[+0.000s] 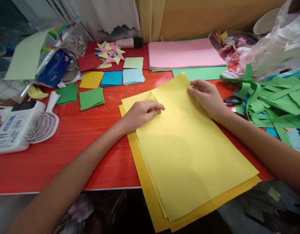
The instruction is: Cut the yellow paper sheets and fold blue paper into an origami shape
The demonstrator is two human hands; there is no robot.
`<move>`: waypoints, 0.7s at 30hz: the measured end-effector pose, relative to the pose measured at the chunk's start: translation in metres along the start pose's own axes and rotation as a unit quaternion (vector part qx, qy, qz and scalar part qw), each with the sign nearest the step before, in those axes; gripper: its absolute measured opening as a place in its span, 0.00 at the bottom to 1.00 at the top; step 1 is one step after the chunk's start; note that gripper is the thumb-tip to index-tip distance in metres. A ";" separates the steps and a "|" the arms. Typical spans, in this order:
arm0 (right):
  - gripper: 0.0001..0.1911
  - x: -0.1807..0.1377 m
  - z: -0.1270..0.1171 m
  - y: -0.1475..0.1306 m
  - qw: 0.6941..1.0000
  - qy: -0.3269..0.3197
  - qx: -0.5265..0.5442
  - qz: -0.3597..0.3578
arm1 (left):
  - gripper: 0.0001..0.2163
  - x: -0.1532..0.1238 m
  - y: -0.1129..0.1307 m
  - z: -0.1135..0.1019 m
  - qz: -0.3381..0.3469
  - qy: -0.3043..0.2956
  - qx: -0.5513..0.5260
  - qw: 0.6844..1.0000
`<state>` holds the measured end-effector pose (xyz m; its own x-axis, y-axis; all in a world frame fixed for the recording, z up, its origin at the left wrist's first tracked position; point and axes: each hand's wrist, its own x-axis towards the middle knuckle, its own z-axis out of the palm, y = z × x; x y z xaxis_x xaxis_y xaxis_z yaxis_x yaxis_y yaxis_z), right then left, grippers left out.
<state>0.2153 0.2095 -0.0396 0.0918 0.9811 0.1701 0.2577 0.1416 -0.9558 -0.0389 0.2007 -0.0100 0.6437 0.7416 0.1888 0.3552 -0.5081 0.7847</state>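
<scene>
A stack of large yellow paper sheets (189, 149) lies on the red table (74, 152) and hangs over its near edge. My left hand (141, 113) pinches a folded-up corner of a yellow sheet at the stack's far left. My right hand (208, 97) grips the far right edge of the top yellow sheet, fingers curled over it. A darker yellow sheet (150, 198) lies at the bottom of the stack.
Small squares of green (91, 98), yellow (91, 79) and blue paper (133, 76) lie behind. Pink sheets (184, 53) sit at the back. Green paper strips (279, 104) and black scissors (234, 100) are at right. A hairbrush (42, 125) and white device (13, 130) are at left.
</scene>
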 end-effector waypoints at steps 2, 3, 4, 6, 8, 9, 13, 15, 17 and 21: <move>0.07 0.000 0.000 0.000 1.000 -0.001 0.000 -0.001 | 0.11 0.000 0.000 -0.002 0.000 0.009 -0.020 1.000; 0.07 0.000 0.000 0.000 1.000 -0.002 0.000 -0.002 | 0.11 0.000 0.000 -0.004 0.001 0.022 -0.030 0.999; 0.07 0.000 0.000 0.001 1.000 -0.001 -0.003 -0.004 | 0.10 0.000 0.000 -0.008 0.000 0.044 -0.037 0.998; 0.07 0.001 0.000 0.002 1.000 0.000 -0.018 -0.011 | 0.09 0.001 -0.002 -0.021 -0.011 0.112 -0.023 0.993; 0.08 0.002 -0.001 0.004 0.999 -0.007 -0.043 -0.024 | 0.10 0.001 -0.007 -0.039 -0.027 0.179 0.062 0.982; 0.08 0.003 -0.002 0.004 0.998 -0.012 -0.055 -0.032 | 0.10 0.001 -0.010 -0.048 -0.031 0.188 0.137 0.972; 0.08 0.005 -0.003 0.006 0.995 -0.028 -0.086 -0.050 | 0.11 -0.003 -0.017 -0.076 -0.077 0.069 0.368 0.924; 0.07 0.006 -0.003 0.006 0.995 -0.030 -0.085 -0.051 | 0.13 -0.007 -0.014 -0.076 -0.071 0.055 0.367 0.926; 0.05 0.006 -0.002 0.005 0.996 -0.033 -0.067 -0.044 | 0.14 -0.016 -0.004 -0.067 -0.016 0.071 0.384 0.921; 0.04 0.007 -0.003 0.000 0.999 -0.045 -0.019 -0.024 | 0.18 -0.050 0.023 -0.037 0.068 -0.014 0.481 0.874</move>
<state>0.2184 0.2158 -0.0375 -0.0075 0.9814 0.1916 0.2953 0.1853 -0.9373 -0.0884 0.1686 0.0203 0.7359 0.6416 0.2162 0.6710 -0.7338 -0.1062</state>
